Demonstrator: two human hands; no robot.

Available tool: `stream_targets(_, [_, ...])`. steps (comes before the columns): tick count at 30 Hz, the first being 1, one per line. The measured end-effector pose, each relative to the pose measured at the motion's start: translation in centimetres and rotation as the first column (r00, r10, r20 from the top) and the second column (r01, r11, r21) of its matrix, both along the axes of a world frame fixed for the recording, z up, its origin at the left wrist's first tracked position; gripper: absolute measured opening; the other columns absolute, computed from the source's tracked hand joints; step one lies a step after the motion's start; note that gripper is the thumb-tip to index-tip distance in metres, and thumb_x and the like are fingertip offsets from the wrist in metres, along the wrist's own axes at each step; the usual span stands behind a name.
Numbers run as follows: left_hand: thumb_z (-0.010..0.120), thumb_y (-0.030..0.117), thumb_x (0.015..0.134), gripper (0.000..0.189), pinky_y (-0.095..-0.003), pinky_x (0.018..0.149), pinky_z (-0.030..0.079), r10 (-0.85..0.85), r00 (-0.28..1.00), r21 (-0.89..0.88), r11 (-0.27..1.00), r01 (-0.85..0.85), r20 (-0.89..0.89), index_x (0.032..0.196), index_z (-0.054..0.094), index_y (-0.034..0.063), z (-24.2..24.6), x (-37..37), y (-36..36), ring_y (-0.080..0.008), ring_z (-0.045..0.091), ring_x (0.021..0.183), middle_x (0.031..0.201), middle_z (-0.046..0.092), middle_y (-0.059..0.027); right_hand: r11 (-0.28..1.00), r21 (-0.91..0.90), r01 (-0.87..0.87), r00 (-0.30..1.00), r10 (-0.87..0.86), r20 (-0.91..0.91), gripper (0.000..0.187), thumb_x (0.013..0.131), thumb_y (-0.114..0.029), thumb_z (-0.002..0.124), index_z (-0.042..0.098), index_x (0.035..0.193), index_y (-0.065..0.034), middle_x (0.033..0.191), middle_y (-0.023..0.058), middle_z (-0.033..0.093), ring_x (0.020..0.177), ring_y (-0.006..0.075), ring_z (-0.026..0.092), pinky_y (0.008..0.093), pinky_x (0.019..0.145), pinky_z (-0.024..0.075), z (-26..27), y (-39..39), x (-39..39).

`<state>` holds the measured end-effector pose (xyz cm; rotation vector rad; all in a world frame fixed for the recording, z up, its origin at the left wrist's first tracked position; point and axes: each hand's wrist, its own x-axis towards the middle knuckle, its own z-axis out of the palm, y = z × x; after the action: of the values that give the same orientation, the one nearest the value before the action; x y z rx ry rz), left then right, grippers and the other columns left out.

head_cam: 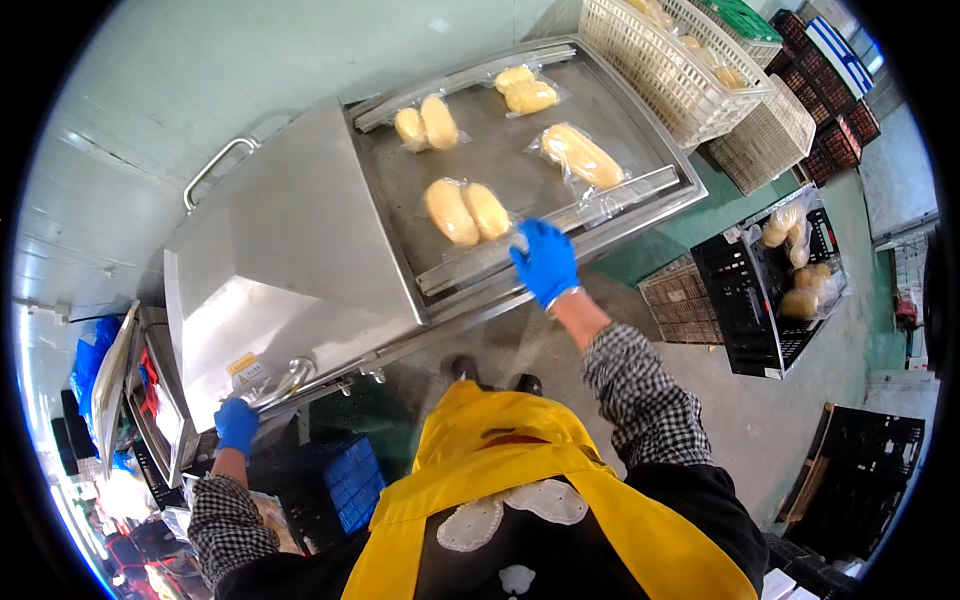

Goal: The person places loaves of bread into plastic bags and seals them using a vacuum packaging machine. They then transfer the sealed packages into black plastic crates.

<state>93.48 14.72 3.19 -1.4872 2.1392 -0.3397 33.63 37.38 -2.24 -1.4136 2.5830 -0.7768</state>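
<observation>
My left hand [237, 426], in a blue glove, grips the near handle [289, 381] of a stainless-steel lid [300, 225] on what looks like a double-chamber vacuum packing machine. The lid sits over the machine's left side. My right hand [546, 259], also blue-gloved, is palm down at the near sealing bar [495, 259] of the uncovered right bed [390, 176]. Its fingertips are close to the clear bag of a near pair of yellow oblong buns [457, 211]; whether they pinch the film is hidden. Other bagged buns [426, 124] [527, 91] [583, 156] lie on the bed.
A white crate [667, 75] of buns stands against the machine's right end. A black crate [739, 300] with bagged buns rests on a brown crate [682, 300] at right. Blue [354, 480] and black crates [862, 465] stand on the floor. A wall runs behind the machine.
</observation>
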Motion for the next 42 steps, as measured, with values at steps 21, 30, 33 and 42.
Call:
stream_targets(21, [0.056, 0.007, 0.073, 0.005, -0.0444, 0.067, 0.048, 0.147, 0.971, -0.13, 0.976, -0.173, -0.186, 0.077, 0.058, 0.0078, -2.0, 4.5, 3.3, -0.0365, 0.059, 0.078, 0.085, 0.058, -0.0158, 0.991, 0.045, -0.126, 0.982, 0.118, 0.146, 0.052, 0.077, -0.036, 0.065, 0.053, 0.119, -0.0067, 0.112, 0.0133, 0.059, 0.109, 0.0324, 0.052, 0.0439, 0.097, 0.0381, -0.2, 2.3, -16.1])
stream_targets(30, [0.051, 0.002, 0.075, 0.01, -0.043, 0.075, 0.047, 0.207, 0.973, -0.072, 0.974, -0.215, -0.106, 0.08, 0.059, 0.0036, -1.0, 1.7, 2.4, -0.0331, 0.056, 0.096, 0.094, 0.059, -0.0149, 0.885, 0.461, -0.061, 0.986, -0.019, 0.168, 0.107, 0.061, -0.047, 0.078, 0.02, 0.141, -0.0056, 0.122, 0.0233, 0.05, 0.11, 0.0371, 0.052, 0.0429, 0.092, 0.0438, -4.3, -7.6, -26.3])
stream_targets(33, [0.05, 0.003, 0.078, 0.018, -0.0387, 0.079, 0.048, 0.079, 0.825, -0.218, 0.946, -0.239, -0.559, 0.09, 0.063, 0.0013, -2.7, 3.9, 0.6, -0.0261, 0.057, 0.101, 0.106, 0.061, -0.0126, 0.976, 0.033, -0.213, 0.908, 0.186, 0.376, 0.091, 0.063, -0.045, 0.077, 0.035, 0.133, -0.0054, 0.116, 0.0188, 0.057, 0.107, 0.0321, 0.055, 0.0417, 0.09, 0.0456, -6.8, -6.5, -28.9])
stream_targets(42, [0.054, 0.018, 0.086, 0.042, -0.0398, 0.095, 0.039, -0.501, 0.777, -0.764, 0.644, 0.041, -0.381, 0.122, 0.043, -0.0006, 2.2, -31.7, 3.3, -0.0298, 0.048, 0.115, 0.126, 0.047, -0.0172, 0.816, -0.333, 0.472, 0.063, 0.346, 0.936, 0.056, 0.082, -0.046, 0.063, 0.055, 0.118, -0.005, 0.103, 0.0095, 0.062, 0.092, 0.018, 0.059, 0.0339, 0.082, 0.0476, 7.3, 3.1, -33.5])
